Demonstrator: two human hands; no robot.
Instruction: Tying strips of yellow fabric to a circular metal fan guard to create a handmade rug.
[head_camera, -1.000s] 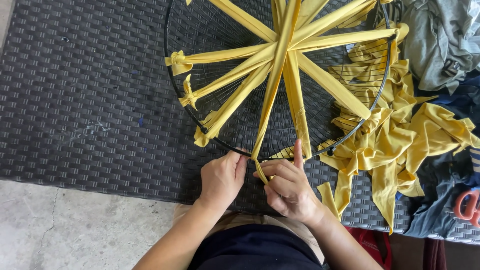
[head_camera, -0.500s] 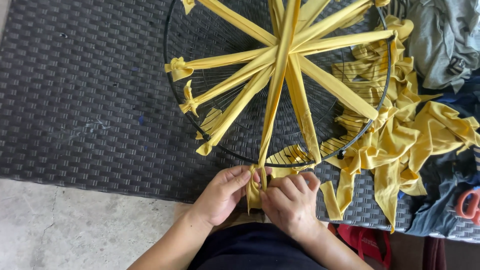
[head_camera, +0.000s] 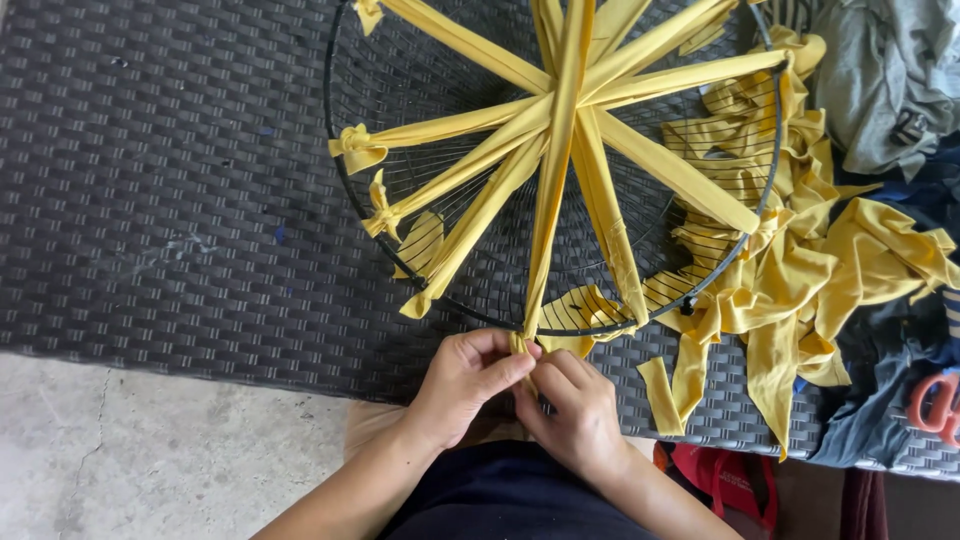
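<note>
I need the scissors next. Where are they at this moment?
In the head view, the orange-handled scissors lie at the far right edge, on dark cloth just right of the yellow fabric pile, away from both hands.

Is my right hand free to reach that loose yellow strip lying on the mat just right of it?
Probably yes: the loose strip lies flat on the woven mat with nothing between, but the right hand is pinching the strip end at the hoop.
</note>
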